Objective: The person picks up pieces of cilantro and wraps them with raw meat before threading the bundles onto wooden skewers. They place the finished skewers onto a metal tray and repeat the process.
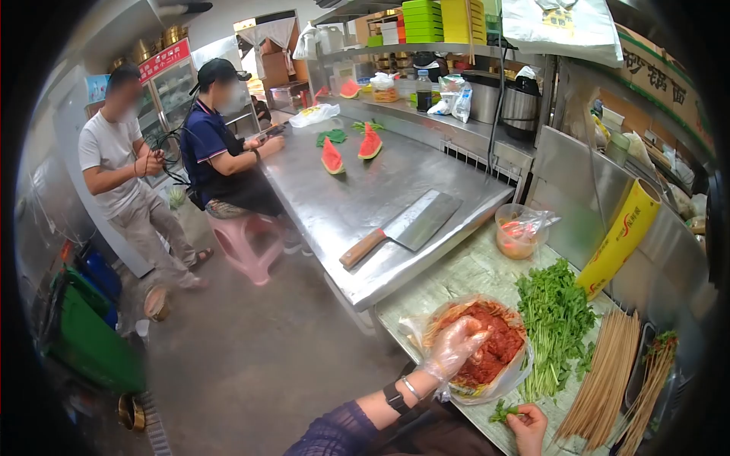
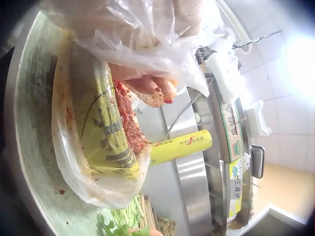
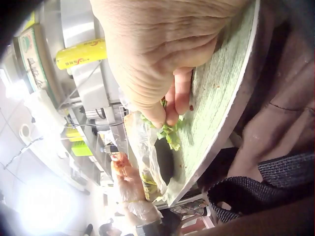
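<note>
Head view: the gloved left hand [image 1: 454, 346] rests with loosely curled fingers in the red minced meat [image 1: 490, 342], which sits in a bag-lined bowl [image 1: 487, 391] on the bench [image 1: 464, 277]. Just right of the bowl, the right hand [image 1: 528, 427] pinches a coriander sprig [image 1: 502, 413].

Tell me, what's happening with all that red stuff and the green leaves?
A person sits at a counter. Their left hand, in a thin clear plastic glove, reaches into a bag-lined bowl of red marinated meat and touches it. Their bare right hand pinches a small sprig of green leafy herb against the counter. A big bunch of green herbs and a pile of thin wooden skewers lie beside the bowl. A wooden-handled steel cleaver rests on the metal table behind.
</note>
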The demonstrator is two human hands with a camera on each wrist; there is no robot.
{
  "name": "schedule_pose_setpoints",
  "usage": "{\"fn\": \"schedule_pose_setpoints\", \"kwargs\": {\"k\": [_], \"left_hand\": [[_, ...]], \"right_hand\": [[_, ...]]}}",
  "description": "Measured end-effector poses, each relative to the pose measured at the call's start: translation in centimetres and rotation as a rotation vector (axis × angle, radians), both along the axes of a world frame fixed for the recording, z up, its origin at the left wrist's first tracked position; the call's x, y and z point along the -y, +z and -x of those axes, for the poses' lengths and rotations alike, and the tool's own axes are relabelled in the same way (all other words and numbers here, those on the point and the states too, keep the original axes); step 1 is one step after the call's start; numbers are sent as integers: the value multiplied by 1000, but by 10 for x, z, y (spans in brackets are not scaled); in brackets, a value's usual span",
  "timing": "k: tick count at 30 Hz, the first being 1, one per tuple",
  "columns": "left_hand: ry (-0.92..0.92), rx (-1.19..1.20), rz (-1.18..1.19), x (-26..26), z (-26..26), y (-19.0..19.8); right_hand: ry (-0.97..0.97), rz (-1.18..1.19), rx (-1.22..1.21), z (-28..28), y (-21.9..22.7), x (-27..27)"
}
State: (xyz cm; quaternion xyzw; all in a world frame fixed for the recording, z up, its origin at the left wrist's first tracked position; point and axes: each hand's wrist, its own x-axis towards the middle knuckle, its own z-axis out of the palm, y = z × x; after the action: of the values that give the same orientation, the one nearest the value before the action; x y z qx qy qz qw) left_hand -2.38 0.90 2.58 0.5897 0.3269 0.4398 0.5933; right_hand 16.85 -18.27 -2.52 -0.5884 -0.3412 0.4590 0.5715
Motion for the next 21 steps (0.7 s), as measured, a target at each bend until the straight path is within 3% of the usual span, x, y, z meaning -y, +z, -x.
{"fn": "schedule_pose_setpoints", "kwargs": {"k": [1,3,5,9,10,12,14,17,21], "left_hand": [[-34,47,22,-3,-1,-11],[5,-77,-291,-15,-9,-55],[26,-72,-431,-22,-17,-69],[-97,25,-168,-22,-15,-76],[-103,-119,-254,-27,-16,-88],[-105,-61,-204,-23,-16,-74],[-90,336,78,-10,-15,-46],[-62,370,324,-3,-13,-32],[-65,335,73,-8,-12,-44]], "right_hand": [[0,-5,-12,0,-1,0],[-3,-1,-21,-1,-4,0],[-1,14,-17,-4,-9,1],[1,30,-17,-4,-10,1],[5,21,-25,-4,-9,2],[9,1,-42,-4,-8,2],[14,-12,-52,-4,-7,3],[-28,-27,42,-4,-9,0],[-28,13,44,-16,-32,2]]}}
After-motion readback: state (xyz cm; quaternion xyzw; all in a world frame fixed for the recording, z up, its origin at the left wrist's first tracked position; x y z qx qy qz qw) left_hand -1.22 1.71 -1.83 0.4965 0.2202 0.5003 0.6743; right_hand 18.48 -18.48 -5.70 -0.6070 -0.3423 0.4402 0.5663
